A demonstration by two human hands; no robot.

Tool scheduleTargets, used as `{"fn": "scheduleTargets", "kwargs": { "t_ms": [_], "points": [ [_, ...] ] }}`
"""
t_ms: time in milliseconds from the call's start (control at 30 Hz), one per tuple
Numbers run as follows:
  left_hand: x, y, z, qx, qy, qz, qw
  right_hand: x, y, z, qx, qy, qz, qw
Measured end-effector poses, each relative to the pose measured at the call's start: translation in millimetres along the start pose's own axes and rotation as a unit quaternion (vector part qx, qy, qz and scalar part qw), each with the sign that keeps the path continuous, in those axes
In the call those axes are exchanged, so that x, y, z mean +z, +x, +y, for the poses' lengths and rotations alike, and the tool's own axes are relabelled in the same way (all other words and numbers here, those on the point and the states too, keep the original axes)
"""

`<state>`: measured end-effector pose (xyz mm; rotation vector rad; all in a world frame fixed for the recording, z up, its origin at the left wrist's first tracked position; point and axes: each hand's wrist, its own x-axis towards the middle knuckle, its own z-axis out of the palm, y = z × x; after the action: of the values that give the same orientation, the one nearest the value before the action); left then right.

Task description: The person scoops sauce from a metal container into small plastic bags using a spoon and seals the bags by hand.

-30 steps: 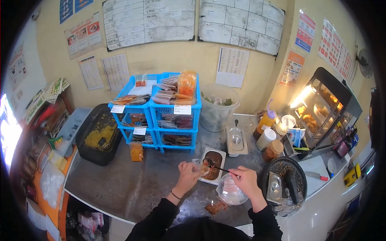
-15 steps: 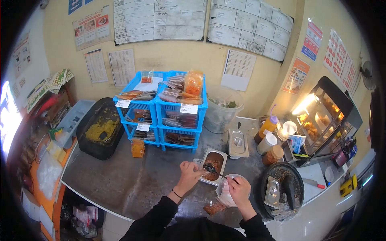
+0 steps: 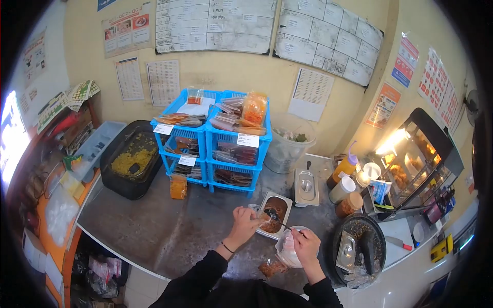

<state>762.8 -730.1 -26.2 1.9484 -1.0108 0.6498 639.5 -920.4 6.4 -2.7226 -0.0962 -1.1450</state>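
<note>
My right hand point(image 3: 306, 246) is closed around the handle of a dark metal spoon point(image 3: 284, 225). The spoon's bowl is over a steel food pan point(image 3: 288, 204) with brown sauce point(image 3: 277, 206) in it. Beside the spoon's bowl, my left hand point(image 3: 243, 227) pinches a small clear plastic bag point(image 3: 265, 222) with something brownish showing at it. Under my right hand is a white round tub point(image 3: 292, 255) with clear plastic about it. A filled bag of reddish-brown sauce point(image 3: 271, 268) lies on the metal worktop near the tub.
Blue stacked baskets point(image 3: 208, 169) of packets stand at the back, beside a black pan point(image 3: 131, 179) of yellow food. A lidded steel pan point(image 3: 306, 187), bottles point(image 3: 342, 170) and jars are to the right. A stone mortar point(image 3: 377, 241) and a red-handled knife point(image 3: 399, 242) lie farther right.
The view has shifted slightly, so the surroundings sit a little differently. Both hands keep nearly the same pose, with the spoon beside the small bag over the steel pan.
</note>
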Motion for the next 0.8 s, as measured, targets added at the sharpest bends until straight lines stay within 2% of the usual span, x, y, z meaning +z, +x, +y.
{"fn": "scheduleTargets", "kwargs": {
  "t_ms": [133, 233, 333, 633, 767, 800],
  "points": [
    [3, -2, -2, -0.006, -0.009, 0.001, 1.000, 7, -7, 5, 0.010, 0.026, 0.013, 1.000],
    [5, -2, -1, -0.012, -0.012, 0.006, 1.000, 10, -9, 6, 0.020, 0.013, -0.022, 0.999],
    [4, 2, -2, -0.009, -0.012, 0.010, 1.000, 5, -2, -2, 0.015, 0.045, 0.018, 0.999],
    [4, 2, -3, -0.012, -0.014, 0.002, 1.000, 10, -1, 4, 0.025, 0.046, 0.012, 0.999],
    [6, -1, -1, -0.045, -0.037, 0.007, 0.998, 7, 13, 4, 0.121, 0.052, -0.048, 0.990],
    [9, -5, -4, -0.080, -0.073, 0.011, 0.994, 5, 20, 5, 0.138, 0.040, -0.062, 0.988]
  ]
}}
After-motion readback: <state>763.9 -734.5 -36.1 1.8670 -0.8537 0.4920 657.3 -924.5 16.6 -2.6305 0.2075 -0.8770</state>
